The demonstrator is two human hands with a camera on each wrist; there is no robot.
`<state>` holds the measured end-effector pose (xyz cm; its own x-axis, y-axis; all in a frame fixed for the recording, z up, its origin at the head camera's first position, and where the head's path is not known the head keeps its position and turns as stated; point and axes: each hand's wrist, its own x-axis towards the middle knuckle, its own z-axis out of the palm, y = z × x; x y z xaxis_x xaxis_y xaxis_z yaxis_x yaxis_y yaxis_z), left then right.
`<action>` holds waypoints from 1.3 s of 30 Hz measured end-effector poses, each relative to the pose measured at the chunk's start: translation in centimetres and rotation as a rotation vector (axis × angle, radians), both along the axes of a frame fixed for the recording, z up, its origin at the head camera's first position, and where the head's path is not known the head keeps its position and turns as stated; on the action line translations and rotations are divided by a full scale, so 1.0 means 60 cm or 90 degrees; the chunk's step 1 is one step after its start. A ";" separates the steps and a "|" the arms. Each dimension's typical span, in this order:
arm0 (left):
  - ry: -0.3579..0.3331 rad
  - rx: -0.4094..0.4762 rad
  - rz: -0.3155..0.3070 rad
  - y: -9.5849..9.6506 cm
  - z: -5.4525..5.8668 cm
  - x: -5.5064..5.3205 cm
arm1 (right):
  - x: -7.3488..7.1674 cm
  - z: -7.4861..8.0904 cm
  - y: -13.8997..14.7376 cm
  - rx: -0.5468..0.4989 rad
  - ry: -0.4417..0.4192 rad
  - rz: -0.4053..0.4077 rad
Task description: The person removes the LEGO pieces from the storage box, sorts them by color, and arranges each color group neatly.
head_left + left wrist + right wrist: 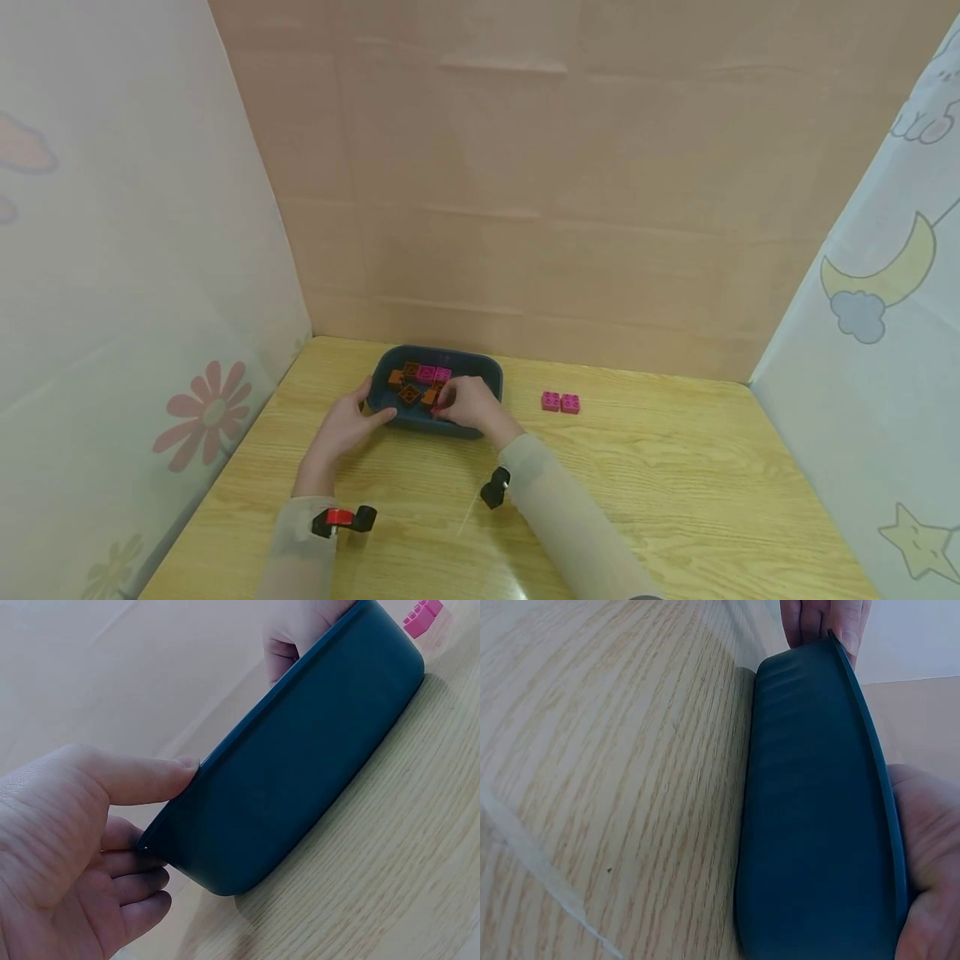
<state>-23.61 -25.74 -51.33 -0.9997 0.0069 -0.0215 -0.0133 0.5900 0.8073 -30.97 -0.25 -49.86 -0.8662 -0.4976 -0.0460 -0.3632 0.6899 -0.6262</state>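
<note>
A dark blue-green plastic bin (482, 367) sits near the back of the table, with several orange, brown and pink toy building bricks inside. My left hand (347, 427) holds its left end, the thumb (161, 780) on the rim and the other fingers bent at the end wall. Reaching over the near wall, my right hand (471, 403) pinches a small pink brick (437, 412) low inside the bin. In the right wrist view the bin's wall (817, 810) hides those fingertips. A brown brick (408, 394) and an orange brick (430, 397) lie left of them.
Two pink bricks (561, 402) stand side by side on the wooden table (675, 483), right of the bin. A tan backdrop (525, 208) rises behind the table's back edge. Patterned white sheets flank both sides.
</note>
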 end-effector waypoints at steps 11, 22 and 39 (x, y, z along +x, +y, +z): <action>-0.002 0.002 -0.004 -0.001 0.000 0.001 | 0.003 0.003 -0.001 0.001 0.005 0.001; -0.001 0.003 -0.003 -0.001 -0.002 0.000 | -0.003 -0.004 -0.002 0.031 0.017 0.007; -0.002 0.002 0.005 -0.001 -0.003 0.002 | -0.009 0.012 0.024 -0.013 0.044 0.066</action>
<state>-23.48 -25.79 -51.50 -0.9997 -0.0007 -0.0246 -0.0203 0.5878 0.8088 -31.50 1.18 -49.11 -0.8110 -0.5846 0.0238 -0.4747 0.6336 -0.6109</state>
